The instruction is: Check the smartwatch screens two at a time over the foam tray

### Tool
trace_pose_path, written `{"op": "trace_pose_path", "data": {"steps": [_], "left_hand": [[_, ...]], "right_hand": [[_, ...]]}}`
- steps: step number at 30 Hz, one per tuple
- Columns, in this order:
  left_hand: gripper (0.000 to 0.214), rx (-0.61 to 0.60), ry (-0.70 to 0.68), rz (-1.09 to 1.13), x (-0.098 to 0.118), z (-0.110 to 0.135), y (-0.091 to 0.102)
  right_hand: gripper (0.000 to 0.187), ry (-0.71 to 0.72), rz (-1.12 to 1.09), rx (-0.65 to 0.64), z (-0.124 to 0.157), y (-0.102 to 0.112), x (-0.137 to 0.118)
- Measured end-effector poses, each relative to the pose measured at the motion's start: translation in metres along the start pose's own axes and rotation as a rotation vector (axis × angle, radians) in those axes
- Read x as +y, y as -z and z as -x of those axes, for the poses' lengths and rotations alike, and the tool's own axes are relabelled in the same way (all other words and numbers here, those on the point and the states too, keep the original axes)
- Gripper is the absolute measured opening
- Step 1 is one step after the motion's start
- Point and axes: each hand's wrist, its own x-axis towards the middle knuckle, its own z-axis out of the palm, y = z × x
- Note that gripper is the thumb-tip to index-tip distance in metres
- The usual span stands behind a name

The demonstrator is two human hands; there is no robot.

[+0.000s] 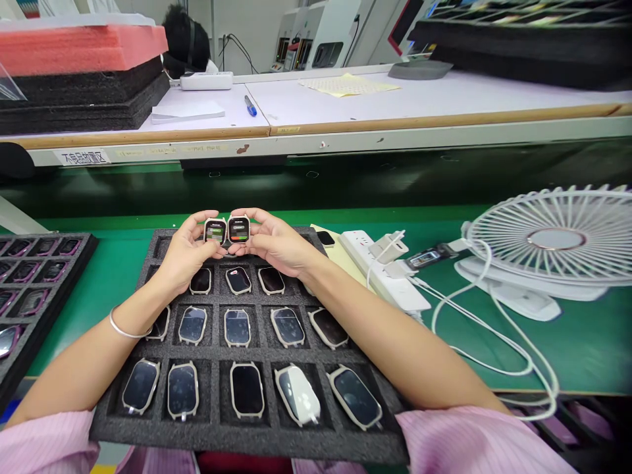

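Observation:
Two strapless smartwatches are held up side by side over the far edge of a black foam tray (247, 431). My left hand (190, 247) is closed on the left smartwatch (215, 230), fingers behind it and thumb at its lower edge. My right hand (276, 240) grips the right smartwatch (239, 228) the same way. Both screens are lit; the right one shows a red-orange patch near its bottom. Below, the tray's pockets hold several more watches with dark screens, such as one watch (247, 390) in the front row. A front-row watch (299, 395) lies with its pale side up.
To the right are a white power strip (385, 270) with plugs and cables, and a white fan (557, 237). Another foam tray (54, 316) holds purple-rimmed watches at left. Foam stacks (79, 72) and a blue pen (250, 105) sit on the raised shelf behind, with a person beyond.

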Motion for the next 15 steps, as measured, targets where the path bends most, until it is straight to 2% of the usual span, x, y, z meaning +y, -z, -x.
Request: {"op": "trace_pose_path", "data": {"steps": [3, 8, 15], "left_hand": [[0.050, -0.003, 0.017, -0.011, 0.0016, 0.0015, -0.0005], [0.037, 0.013, 0.034, -0.001, 0.0049, 0.0032, -0.0015], [0.039, 0.028, 0.058, 0.045, 0.0020, 0.0016, -0.0025]], "right_hand": [[0.046, -0.003, -0.002, -0.002, -0.0008, 0.0006, 0.0001], [0.032, -0.028, 0.000, 0.035, -0.0027, 0.0013, 0.0010], [0.033, -0.026, -0.013, 0.048, -0.0054, 0.0014, 0.0035]]}}
